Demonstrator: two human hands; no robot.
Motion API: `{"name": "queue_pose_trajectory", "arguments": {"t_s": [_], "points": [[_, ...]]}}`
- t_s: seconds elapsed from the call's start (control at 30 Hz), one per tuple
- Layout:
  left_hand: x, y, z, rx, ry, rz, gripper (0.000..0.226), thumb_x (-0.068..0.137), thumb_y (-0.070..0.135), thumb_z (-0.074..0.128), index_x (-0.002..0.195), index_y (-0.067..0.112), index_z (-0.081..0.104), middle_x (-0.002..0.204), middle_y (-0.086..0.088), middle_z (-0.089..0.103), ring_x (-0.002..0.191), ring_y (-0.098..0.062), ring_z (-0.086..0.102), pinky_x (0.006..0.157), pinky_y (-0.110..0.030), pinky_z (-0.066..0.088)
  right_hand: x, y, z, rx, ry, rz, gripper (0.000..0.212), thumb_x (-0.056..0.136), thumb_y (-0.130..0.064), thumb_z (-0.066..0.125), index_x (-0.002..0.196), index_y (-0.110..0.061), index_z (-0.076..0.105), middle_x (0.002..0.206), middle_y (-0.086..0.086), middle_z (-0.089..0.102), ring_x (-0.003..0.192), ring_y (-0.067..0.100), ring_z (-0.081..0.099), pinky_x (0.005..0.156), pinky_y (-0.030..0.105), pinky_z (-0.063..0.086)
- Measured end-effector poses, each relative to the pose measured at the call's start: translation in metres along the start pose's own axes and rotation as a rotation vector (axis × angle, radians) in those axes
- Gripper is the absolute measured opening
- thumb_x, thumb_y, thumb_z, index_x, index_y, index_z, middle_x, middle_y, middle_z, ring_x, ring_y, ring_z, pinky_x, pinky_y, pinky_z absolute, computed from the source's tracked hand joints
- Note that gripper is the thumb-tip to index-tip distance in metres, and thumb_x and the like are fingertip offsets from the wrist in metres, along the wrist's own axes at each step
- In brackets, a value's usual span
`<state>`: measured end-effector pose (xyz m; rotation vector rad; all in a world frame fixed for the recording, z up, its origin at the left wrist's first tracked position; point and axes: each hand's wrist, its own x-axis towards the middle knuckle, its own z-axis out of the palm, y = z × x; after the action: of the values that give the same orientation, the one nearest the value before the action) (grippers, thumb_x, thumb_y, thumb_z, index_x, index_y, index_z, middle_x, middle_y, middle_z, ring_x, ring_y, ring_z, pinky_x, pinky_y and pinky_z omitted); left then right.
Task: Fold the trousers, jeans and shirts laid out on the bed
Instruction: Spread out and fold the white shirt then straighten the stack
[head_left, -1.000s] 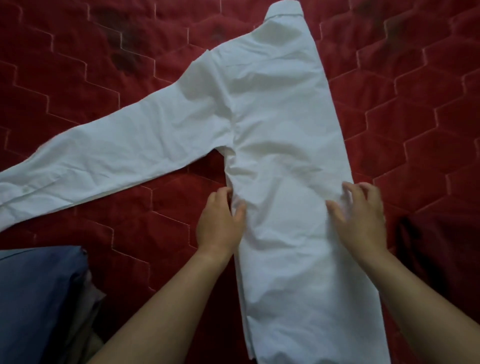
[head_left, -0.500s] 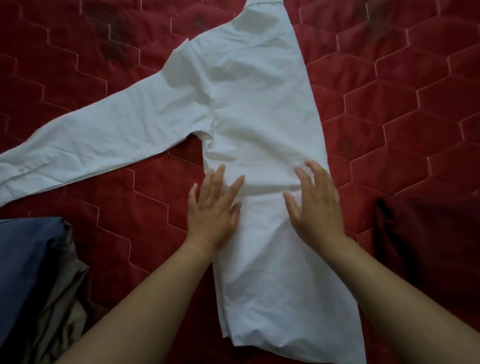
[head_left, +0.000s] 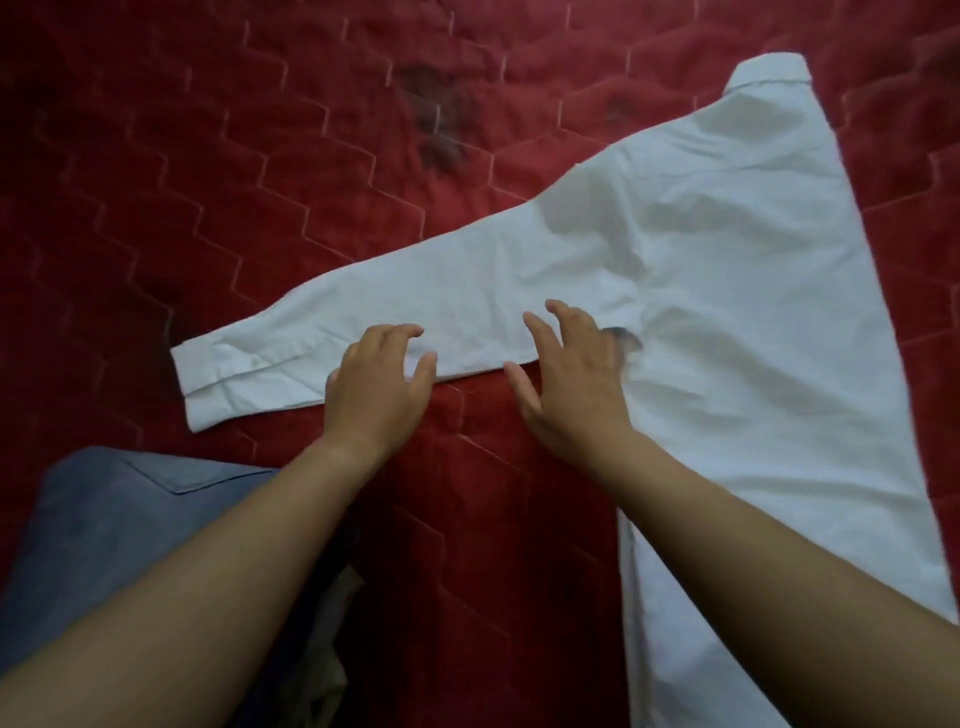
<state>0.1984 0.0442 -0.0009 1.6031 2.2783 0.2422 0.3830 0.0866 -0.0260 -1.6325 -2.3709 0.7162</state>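
Both hands spread, no pinch visible: left hand (head_left: 376, 387) half-curled on the sleeve (head_left: 363, 338) at its near edge, right hand (head_left: 571, 379) splayed by the armpit. White shirt (head_left: 727, 291) lies flat on the red bed cover (head_left: 260, 156), sleeve out sideways. Risk: swinging the sleeve over drags the body and rumples it, or thin cloth slips and the fold lands crooked.

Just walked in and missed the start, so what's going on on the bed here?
A person is folding a white shirt on the red quilt. Its sleeve stretches out left, with both hands on it: the left hand nearer the cuff, the right hand by the armpit. A blue garment lies at the near left.
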Motion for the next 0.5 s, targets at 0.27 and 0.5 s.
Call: {"name": "queue_pose_trajectory", "arguments": {"t_s": [0.27,0.5], "points": [[0.058,-0.139,-0.033,-0.169,0.113,-0.286,0.023,0.086,0.016,0.053,0.107,0.020,0.061,0.112,-0.004,0.058,0.097,-0.022,0.057,0.080,-0.028,0.040,0.064,-0.076,0.093,-0.250,-0.094,0.154,0.066,0.092,-0.053,0.030,0.149,-0.024,0.013,0.158,0.005,-0.005,0.141,0.041,-0.012,0.103,0.067,-0.010],[0.098,-0.186,-0.029,0.048,-0.038,-0.149,0.039,0.088,0.034,0.056,0.125,0.023,0.050,0.124,-0.004,0.048,0.117,-0.028,0.041,0.094,-0.047,0.035,0.066,-0.070,0.108,-0.306,0.014,0.136,0.066,0.086,-0.052,0.030,0.145,-0.022,0.029,0.156,0.009,0.016,0.141,0.040,0.007,0.106,0.066,0.003]]}}
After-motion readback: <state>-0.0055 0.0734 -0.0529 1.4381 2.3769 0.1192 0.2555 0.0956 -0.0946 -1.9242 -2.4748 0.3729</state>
